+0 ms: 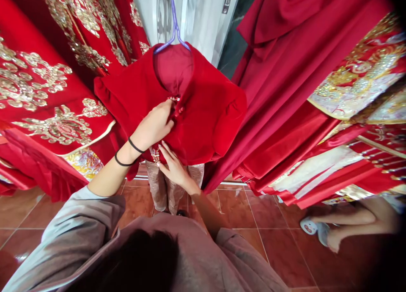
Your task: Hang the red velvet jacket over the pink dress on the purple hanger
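A red velvet jacket (203,118) hangs in front of me on a purple hanger (174,36), its round neckline showing a darker red lining. My left hand (154,126), with two black bands around the wrist, is closed at the front edge just below the neckline. Its bent fingers touch a beaded fastening (174,99); the fingertips are partly hidden. Lower down, my right hand (174,166) rests against the jacket near its hem, fingers stretched out and apart. Beside those fingers is another beaded ornament (155,154).
Red garments with gold sequin embroidery (60,125) hang close on the left. Plain dark red cloth (272,80) and embroidered garments (364,80) crowd the right. Behind the jacket is a pale door (203,21). A person's legs (352,224) show at lower right above the tiled floor (282,254).
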`<state>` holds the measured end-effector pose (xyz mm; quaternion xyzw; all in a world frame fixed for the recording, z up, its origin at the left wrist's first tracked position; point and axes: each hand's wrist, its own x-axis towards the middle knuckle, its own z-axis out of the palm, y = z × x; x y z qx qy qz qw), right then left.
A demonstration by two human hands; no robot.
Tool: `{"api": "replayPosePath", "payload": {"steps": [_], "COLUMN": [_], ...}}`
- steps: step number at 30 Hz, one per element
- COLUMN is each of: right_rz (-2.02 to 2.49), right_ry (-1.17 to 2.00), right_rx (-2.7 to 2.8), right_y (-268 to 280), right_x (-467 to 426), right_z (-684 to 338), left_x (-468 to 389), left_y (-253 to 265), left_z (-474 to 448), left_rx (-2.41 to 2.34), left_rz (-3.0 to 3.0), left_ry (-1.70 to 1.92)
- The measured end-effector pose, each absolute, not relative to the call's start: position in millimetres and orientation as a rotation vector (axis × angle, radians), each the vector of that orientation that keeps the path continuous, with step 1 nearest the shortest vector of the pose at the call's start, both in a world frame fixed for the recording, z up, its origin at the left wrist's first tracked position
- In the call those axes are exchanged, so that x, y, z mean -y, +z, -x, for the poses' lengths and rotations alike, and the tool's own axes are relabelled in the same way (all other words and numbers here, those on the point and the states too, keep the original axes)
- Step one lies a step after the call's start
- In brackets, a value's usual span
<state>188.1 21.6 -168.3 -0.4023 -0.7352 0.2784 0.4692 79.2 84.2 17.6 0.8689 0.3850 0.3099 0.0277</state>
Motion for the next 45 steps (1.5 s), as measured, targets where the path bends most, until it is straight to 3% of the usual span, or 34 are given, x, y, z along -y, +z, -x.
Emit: {"api": "replayPosePath", "payload": {"steps": [5,11,21,27,30,34,39,43,45], "right_rz": [1.182,1.093,1.386,1.470,1.374,1.240,1.105,0.976,0.962], "right_ry": [0.735,1.039,0.761,0.125,-0.327,-0.647,-0.472,-0.397,-0.191], "right_rx": [1.210,0.775,0.680,0.639,0.904,1.203,1.345,1.121,1.063], "right_y": [-235,-263,-295,-223,-157,-82,-32,-7,-6], "right_x": [6,2,0,10,2,-33,-64,-86,-105], "right_z": [-235,-311,-304,-327,-332,-340,-373,-414,-430], "left_x": [-97,-111,-121,-125,-134,-148,-144,-113,-99], "left_y": [20,26,4,-12,-14,-15,-8,0,0], "left_z": [-38,-9,-18,29,47,58,63,61,60], "left_rx": [-1.189,-1.077,-1.146,-1.337,-1.456,-1.421,-1.358,-1.671,-1.793], "left_rz": [-2.428,-2.137,-2.056,-1.729,-1.952,-2.141,-2.031,-1.967,-1.986], "left_ry": [0.923,1.021,1.382,2.013,1.933,1.635,1.530,1.620,1.562]}}
